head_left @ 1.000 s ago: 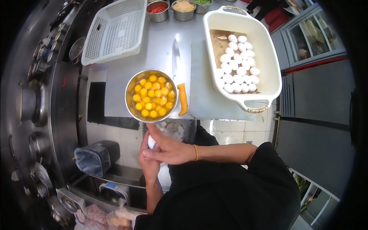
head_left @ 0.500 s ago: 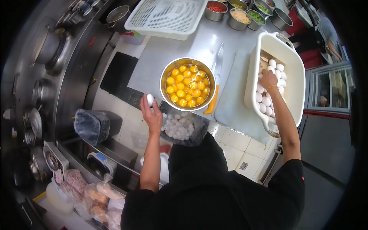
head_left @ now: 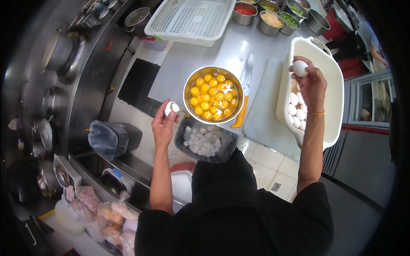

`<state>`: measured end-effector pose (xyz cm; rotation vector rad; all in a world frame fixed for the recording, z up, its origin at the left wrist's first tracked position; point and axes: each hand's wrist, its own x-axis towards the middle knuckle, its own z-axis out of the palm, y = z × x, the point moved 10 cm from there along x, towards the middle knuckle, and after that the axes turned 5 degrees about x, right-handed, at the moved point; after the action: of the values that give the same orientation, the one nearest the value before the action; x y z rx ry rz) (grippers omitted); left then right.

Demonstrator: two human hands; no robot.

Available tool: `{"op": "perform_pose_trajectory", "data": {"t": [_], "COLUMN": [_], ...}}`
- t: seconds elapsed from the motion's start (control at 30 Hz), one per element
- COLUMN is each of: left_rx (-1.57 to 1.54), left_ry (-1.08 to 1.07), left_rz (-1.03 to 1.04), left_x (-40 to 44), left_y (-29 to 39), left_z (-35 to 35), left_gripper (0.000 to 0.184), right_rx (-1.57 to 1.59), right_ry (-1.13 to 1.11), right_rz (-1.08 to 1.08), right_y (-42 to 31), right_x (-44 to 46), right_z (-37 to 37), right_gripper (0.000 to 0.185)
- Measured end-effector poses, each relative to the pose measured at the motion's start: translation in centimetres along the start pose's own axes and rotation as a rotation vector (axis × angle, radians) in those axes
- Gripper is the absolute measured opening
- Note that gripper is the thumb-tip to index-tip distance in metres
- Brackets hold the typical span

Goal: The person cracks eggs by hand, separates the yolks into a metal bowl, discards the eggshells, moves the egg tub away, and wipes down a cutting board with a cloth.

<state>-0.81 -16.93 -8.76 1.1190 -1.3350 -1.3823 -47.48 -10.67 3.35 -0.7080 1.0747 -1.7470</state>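
Between the fingers of my left hand (head_left: pixel 164 126) is a white egg (head_left: pixel 171 109) that looks cracked open, left of the steel pot. My right hand (head_left: pixel 313 87) grips a whole white egg (head_left: pixel 300 68) above the white tub (head_left: pixel 335 98). Several more eggs (head_left: pixel 293 99) lie in the tub, partly hidden under my hand and wrist. Many yellow yolks (head_left: pixel 215 96) float in the steel pot (head_left: pixel 186 96) at the table's front edge. Below it stands a black-lined bin (head_left: pixel 181 143) with a heap of white eggshells (head_left: pixel 203 138).
A knife with an orange handle (head_left: pixel 240 115) lies beside the pot, next to a pale cutting board (head_left: pixel 267 102). Behind are a white perforated basket (head_left: pixel 188 19) and steel containers of chopped food (head_left: pixel 270 21). Another person's arm (head_left: pixel 378 54) shows at the far right.
My right hand has come up out of the tub with an egg. The egg in my left hand now shows an opening, and that hand has turned slightly.
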Motion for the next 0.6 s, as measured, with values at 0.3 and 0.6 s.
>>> {"op": "perform_pose_trajectory", "data": {"t": [0.3,0.6], "left_rx": [0.895,-0.334], "left_ry": [-0.309,-0.328], "left_rz": [0.058,-0.463], "left_x": [-4.7,-11.0], "left_y": [5.4,0.9], "left_z": [3.8,9.7], "left_gripper": [0.058,0.049], "right_rx": [-0.029,-0.666], "right_ry": [-0.113,-0.469], "right_rz": [0.282,-0.091], "right_y": [8.8,11.8], "right_x": [-6.9,-16.9], "right_z": [7.9,18.3], "right_gripper": [0.036,0.068]}}
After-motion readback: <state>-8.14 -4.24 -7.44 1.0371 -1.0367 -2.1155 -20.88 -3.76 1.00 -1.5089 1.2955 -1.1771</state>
